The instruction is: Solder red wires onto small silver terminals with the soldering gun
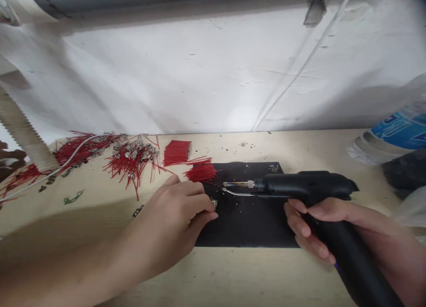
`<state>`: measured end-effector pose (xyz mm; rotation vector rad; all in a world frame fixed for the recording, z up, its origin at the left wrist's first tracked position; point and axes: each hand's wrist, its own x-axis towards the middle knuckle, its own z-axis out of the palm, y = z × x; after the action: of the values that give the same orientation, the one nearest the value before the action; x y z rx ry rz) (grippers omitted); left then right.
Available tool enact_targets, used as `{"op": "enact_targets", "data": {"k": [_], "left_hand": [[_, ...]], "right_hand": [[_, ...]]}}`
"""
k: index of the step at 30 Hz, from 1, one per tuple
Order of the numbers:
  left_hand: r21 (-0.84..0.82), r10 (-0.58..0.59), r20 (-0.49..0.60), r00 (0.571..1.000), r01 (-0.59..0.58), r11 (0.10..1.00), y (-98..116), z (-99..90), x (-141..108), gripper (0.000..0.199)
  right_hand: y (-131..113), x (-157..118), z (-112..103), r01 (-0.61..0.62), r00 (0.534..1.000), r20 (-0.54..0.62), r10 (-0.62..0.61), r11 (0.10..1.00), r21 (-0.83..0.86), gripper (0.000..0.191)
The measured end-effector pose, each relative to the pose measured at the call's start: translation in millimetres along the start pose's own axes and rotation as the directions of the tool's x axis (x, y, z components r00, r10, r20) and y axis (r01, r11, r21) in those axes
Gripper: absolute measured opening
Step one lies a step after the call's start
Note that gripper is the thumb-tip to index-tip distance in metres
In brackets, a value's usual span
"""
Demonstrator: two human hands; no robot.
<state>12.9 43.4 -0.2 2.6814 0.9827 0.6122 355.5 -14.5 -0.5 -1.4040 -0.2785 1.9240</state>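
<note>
My right hand (pixel 316 227) is wrapped round the grip of a black soldering gun (pixel 299 185), whose metal tip and thin feed tube point left over a black mat (pixel 249 227). Between the thumb and fingertips of my left hand (pixel 183 209) is a small shiny metal part (pixel 214 203), mostly covered by the fingers. The gun's tip is apart from it, a little above and to the right. Just beyond my left hand lies a bundle of short red wires (pixel 201 170), partly on the mat's far left corner. Another neat row of red wires (pixel 177 152) lies behind it.
Loose piles of red wires with metal pieces (pixel 133 154) lie on the left of the table. A ribbed hose (pixel 25 125), a white cable (pixel 71 156) and a green wire (pixel 73 198) are there too. A bottle with a blue label (pixel 399 127) stands at the right, before the white wall.
</note>
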Motion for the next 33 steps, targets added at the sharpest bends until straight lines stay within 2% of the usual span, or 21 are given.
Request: {"op": "enact_targets", "data": {"k": [4,8,11,14,22,27,33], "left_hand": [[-0.081,-0.094,0.01,0.996,0.094,0.992,-5,-12.8,4,0.025],[-0.071,-0.275,-0.021,0.961,0.273,0.959,-21,-21.3,24,0.014],[-0.082,-0.366,0.07,0.928,0.371,0.925,-30,-23.7,40,0.009],[-0.078,-0.424,0.161,0.891,0.439,0.895,-31,-25.0,49,0.015],[-0.033,-0.52,0.237,0.82,0.542,0.84,-24,-28.6,54,0.022],[-0.017,-0.561,0.264,0.785,0.585,0.811,-20,-28.8,57,0.017],[-0.025,-0.589,0.215,0.779,0.607,0.794,-14,-35.7,58,0.02]], "right_hand": [[6,2,-9,0.042,0.997,0.061,-0.043,0.999,0.005,0.045],[13,7,-21,0.057,0.987,0.148,-0.066,0.996,0.063,0.032],[13,9,-21,0.044,0.987,0.152,-0.053,0.997,0.063,0.033],[10,6,-14,0.072,0.989,0.131,-0.073,0.997,0.011,0.039],[-7,5,10,0.073,0.988,0.143,-0.062,0.995,-0.073,0.055],[-7,6,6,0.064,0.99,0.133,-0.053,0.995,-0.08,0.053],[1,-3,1,0.079,0.992,0.109,-0.071,0.994,-0.072,0.045]]}}
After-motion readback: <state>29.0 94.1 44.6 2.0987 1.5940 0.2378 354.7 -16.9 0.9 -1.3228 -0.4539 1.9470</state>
